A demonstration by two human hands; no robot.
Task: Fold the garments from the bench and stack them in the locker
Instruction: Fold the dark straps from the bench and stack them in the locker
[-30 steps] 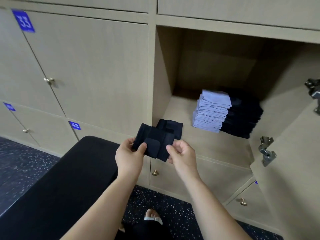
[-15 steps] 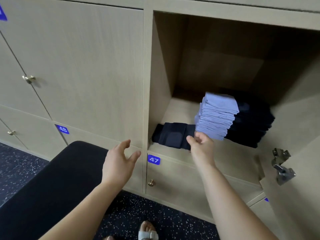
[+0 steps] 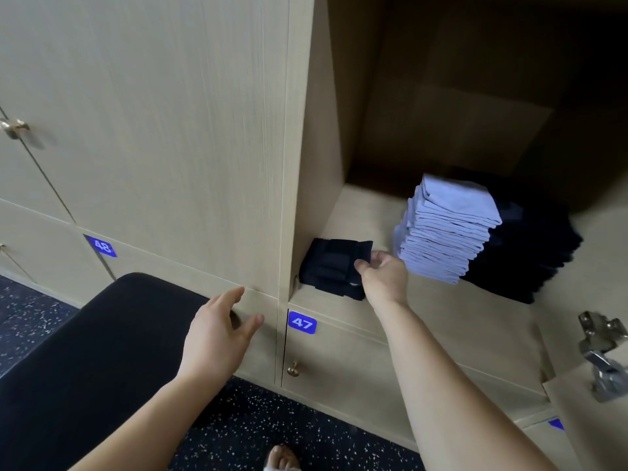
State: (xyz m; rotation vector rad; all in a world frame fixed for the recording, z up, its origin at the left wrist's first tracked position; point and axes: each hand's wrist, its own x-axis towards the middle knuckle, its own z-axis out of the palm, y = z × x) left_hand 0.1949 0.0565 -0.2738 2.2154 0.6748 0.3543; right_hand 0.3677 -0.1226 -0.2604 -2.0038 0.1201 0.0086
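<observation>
A folded dark navy garment lies on the floor of the open locker, at its front left corner against the side wall. My right hand reaches into the locker and its curled fingers pinch the garment's right edge. My left hand hovers with fingers spread and relaxed, holding nothing, over the end of the black bench just before the locker fronts. To the right of the garment stands a tall stack of light blue folded garments, with a dark folded stack beside it.
The locker's open door with a metal hinge stands at the right edge. Closed locker doors labelled 48 and 47 lie left and below. A sandalled foot stands on the speckled dark floor.
The dark garment, held in the air by both hands a second ago, now lies in the locker's front left corner. My left hand has let go and dropped toward the bench.
</observation>
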